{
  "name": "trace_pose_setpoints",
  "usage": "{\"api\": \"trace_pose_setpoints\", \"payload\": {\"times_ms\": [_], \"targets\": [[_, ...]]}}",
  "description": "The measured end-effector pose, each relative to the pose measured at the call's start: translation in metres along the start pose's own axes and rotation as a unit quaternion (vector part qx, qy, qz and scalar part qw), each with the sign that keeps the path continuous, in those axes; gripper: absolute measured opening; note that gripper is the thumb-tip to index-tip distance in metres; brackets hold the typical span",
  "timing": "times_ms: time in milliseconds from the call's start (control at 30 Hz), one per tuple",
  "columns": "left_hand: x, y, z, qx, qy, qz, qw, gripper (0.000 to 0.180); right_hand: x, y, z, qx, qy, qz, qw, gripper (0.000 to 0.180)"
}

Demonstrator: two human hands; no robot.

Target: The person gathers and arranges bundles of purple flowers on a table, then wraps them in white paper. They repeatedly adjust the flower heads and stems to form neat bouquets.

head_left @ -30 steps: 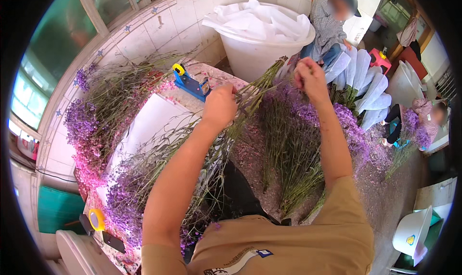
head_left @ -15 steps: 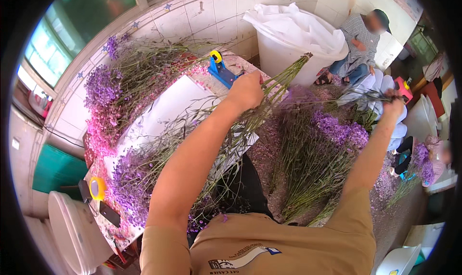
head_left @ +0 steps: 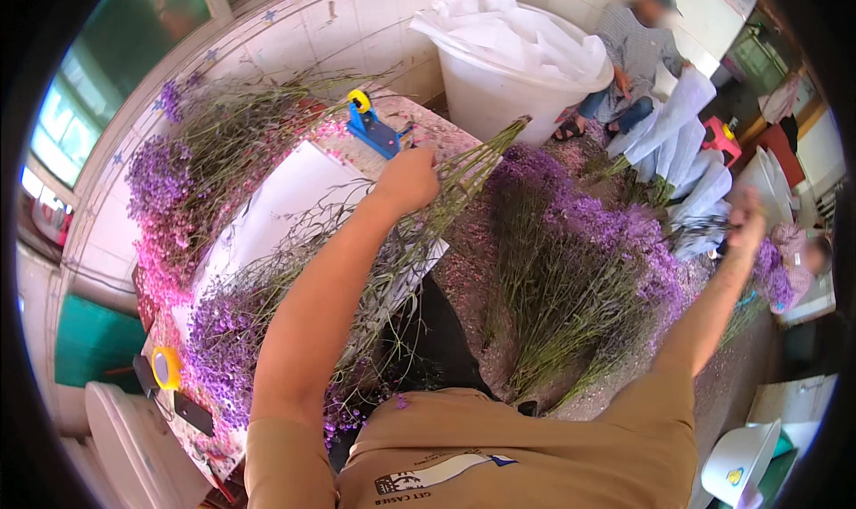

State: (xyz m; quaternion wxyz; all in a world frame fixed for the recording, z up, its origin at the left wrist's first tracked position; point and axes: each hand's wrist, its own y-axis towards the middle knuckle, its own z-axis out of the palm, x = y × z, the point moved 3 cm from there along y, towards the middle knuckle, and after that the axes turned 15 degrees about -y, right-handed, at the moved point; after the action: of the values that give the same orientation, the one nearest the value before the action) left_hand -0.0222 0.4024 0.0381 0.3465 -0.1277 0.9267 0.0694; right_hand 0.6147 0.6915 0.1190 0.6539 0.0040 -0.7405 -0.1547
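Note:
My left hand (head_left: 406,181) is closed around a bunch of purple flowers (head_left: 267,331) that lies across a white sheet (head_left: 267,215) on the table. Its green stem ends (head_left: 486,152) stick out past my fist toward the floor pile. My right hand (head_left: 745,219) is stretched far out to the right, above loose purple flowers (head_left: 767,277) and near white paper-wrapped bundles (head_left: 687,143). That hand is blurred, so its grip is unclear.
A blue tape dispenser (head_left: 374,127) sits just beyond my left hand. More purple and pink flowers (head_left: 187,179) lie along the tiled wall. A big heap of flowers (head_left: 571,259) covers the floor. A white tub (head_left: 508,86), a seated person (head_left: 637,54) and a second person (head_left: 807,255) are beyond.
My right arm has swung from the stem ends out to the far right. My left hand keeps its hold on the bunch.

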Motion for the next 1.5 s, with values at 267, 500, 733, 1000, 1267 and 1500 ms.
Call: {"api": "trace_pose_setpoints", "payload": {"times_ms": [267,500,733,1000,1267,1500], "targets": [[-0.021,-0.064,-0.013,0.02,0.092,0.066,0.993,0.065,-0.123,-0.198,0.299,0.358,-0.026,0.204,0.911,0.023],[-0.045,-0.164,-0.052,-0.035,0.005,0.18,0.983,0.081,-0.022,-0.304,0.366,0.519,0.066,0.197,0.829,0.023],[-0.084,-0.194,0.045,0.111,-0.479,0.097,0.865,0.057,0.143,-0.398,0.341,0.585,0.373,0.063,0.717,0.031],[-0.046,-0.282,-0.089,-0.106,-0.611,-0.037,0.784,0.03,0.145,-0.399,0.409,0.639,0.202,-0.165,0.723,0.111],[0.027,-0.639,-0.307,-0.523,-0.537,0.156,0.643,0.027,0.061,-0.404,0.456,0.696,-0.072,-0.228,0.677,0.064],[0.009,-0.757,-0.265,-0.767,-0.226,-0.177,0.573,0.021,0.089,-0.42,0.51,0.655,-0.038,-0.285,0.699,0.052]]}}
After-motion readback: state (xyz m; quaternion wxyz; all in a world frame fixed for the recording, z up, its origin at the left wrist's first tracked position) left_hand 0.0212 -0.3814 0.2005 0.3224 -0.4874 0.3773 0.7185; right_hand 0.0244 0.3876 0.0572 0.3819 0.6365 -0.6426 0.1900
